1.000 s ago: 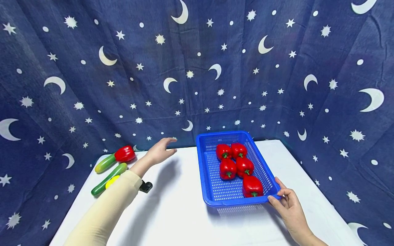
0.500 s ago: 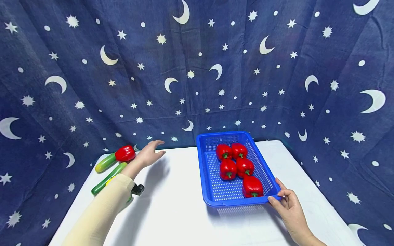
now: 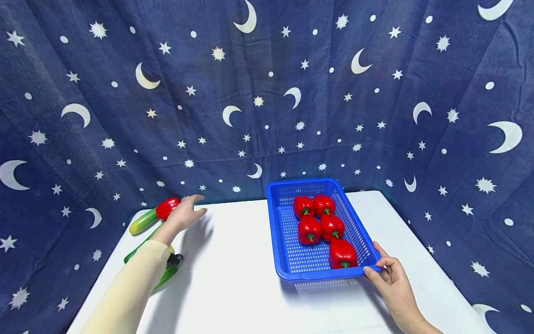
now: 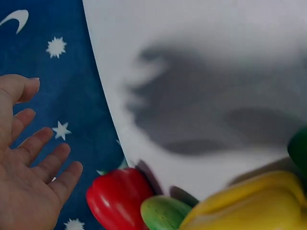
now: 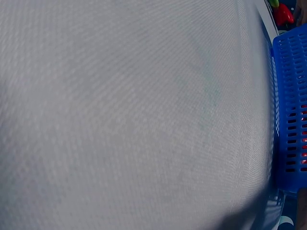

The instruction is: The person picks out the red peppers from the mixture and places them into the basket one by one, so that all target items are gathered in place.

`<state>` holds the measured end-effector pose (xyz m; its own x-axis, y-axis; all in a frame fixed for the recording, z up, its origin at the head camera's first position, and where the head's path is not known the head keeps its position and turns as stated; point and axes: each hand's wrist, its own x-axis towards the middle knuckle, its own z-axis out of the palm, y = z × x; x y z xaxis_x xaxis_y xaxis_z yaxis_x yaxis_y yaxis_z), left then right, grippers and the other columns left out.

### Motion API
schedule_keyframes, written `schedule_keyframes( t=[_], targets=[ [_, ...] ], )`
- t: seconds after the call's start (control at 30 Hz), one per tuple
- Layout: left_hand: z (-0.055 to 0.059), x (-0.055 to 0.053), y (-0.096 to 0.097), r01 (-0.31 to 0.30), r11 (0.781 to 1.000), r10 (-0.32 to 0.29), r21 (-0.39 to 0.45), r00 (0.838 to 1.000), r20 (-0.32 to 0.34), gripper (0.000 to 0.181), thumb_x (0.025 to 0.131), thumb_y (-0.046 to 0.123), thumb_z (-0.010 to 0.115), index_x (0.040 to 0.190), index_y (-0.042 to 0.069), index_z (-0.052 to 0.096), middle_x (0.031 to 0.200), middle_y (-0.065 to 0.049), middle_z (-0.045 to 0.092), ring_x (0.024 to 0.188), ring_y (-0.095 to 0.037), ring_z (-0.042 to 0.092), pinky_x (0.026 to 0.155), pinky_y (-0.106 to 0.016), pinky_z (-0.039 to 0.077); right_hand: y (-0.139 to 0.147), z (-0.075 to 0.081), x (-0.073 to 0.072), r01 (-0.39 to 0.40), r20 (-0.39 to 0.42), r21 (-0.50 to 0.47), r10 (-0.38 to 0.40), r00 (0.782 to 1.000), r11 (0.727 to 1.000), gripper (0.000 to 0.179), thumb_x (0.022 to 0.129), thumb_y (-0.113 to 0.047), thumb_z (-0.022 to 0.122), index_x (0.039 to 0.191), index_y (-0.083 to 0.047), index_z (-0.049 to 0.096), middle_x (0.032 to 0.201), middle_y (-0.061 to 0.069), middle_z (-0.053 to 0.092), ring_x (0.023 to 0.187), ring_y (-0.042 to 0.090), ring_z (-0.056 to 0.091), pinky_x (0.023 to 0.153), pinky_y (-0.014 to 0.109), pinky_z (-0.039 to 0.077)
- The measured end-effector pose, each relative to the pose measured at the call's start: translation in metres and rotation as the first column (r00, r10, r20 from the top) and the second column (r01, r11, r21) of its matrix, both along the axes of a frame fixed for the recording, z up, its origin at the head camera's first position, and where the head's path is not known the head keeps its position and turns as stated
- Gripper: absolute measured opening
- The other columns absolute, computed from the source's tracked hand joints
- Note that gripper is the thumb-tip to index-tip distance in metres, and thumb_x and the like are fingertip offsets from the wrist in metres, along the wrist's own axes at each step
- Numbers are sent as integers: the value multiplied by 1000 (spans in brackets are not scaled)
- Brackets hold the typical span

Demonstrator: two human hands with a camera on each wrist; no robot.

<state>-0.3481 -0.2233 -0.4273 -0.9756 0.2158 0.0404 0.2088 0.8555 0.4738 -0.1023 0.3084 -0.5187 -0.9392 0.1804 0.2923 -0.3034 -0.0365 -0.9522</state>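
My left hand [image 3: 183,215] is held over the left side of the table, fingers extended and nothing in its grasp. Close by it lies a red bell pepper [image 3: 166,208], with a yellow-green cucumber [image 3: 143,222] against it. In the left wrist view, the palm [image 4: 29,187] faces up beside the same pepper [image 4: 120,199], and a yellow vegetable [image 4: 249,206] shows at the bottom. My right hand [image 3: 394,290] grips the near right corner of a blue plastic basket [image 3: 288,273], thumb on the rim. Several red bell peppers [image 3: 332,226] sit inside the basket.
Under my left forearm, a green cucumber [image 3: 137,250] and another green vegetable [image 3: 167,277] are partly hidden. White cloth [image 3: 233,260] covers the table. A dark blue curtain [image 3: 267,116] with moons and stars hangs behind and at the sides.
My left hand has moved left, from the table's middle toward the red bell pepper at the left. The right hand keeps its hold on the basket, and the basket stays in place.
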Motion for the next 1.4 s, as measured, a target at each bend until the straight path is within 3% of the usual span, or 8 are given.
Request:
schedule_keyframes(
  t=[0.13,0.4,0.63,0.87,1.1,1.4],
  targets=[
    [0,1,-8,-37,999,37,-5,999,20,57,100,29,61,147,0,49,150,-29,43,139,-46,41,110,-63,36,0,0,0,-3,-1,-3,3,1000,1000,22,99,10,57,111,3,40,165,5,29,131,-3,48,95,23,52],
    [0,6,-21,-43,999,43,-8,999,-3,57,99,27,60,146,-3,47,148,-31,44,137,-48,41,111,-63,35,-1,2,1,3,14,4,-3,1000,1000,24,99,9,58,111,4,38,166,7,27,131,-4,47,96,21,51],
    [-5,4,-30,-74,997,74,-29,997,-3,58,99,29,59,148,0,46,135,-28,53,113,-40,56,97,-60,46,-2,2,1,17,25,24,-18,1000,1000,25,99,7,59,111,5,38,166,6,28,131,-6,46,96,20,50],
    [-9,2,-42,-121,992,122,-40,992,17,61,99,29,58,151,0,43,149,-30,42,131,-48,44,108,-68,35,-2,2,1,16,25,16,-16,1000,1000,26,100,7,58,112,8,36,166,6,28,130,-5,48,94,22,52],
    [-11,3,-56,-174,985,174,-8,984,21,61,98,26,57,148,-4,41,144,-34,39,121,-49,46,105,-65,41,-2,1,2,14,19,11,-14,1000,1000,24,100,8,58,112,7,37,165,3,30,129,-4,50,93,23,53],
    [-8,-2,-66,-210,977,208,24,976,62,64,99,24,60,148,-8,36,144,-36,35,125,-52,40,107,-67,38,-3,2,2,12,24,10,-12,1000,1000,25,100,8,58,112,7,36,165,2,30,129,-5,49,94,23,52]
  ],
)
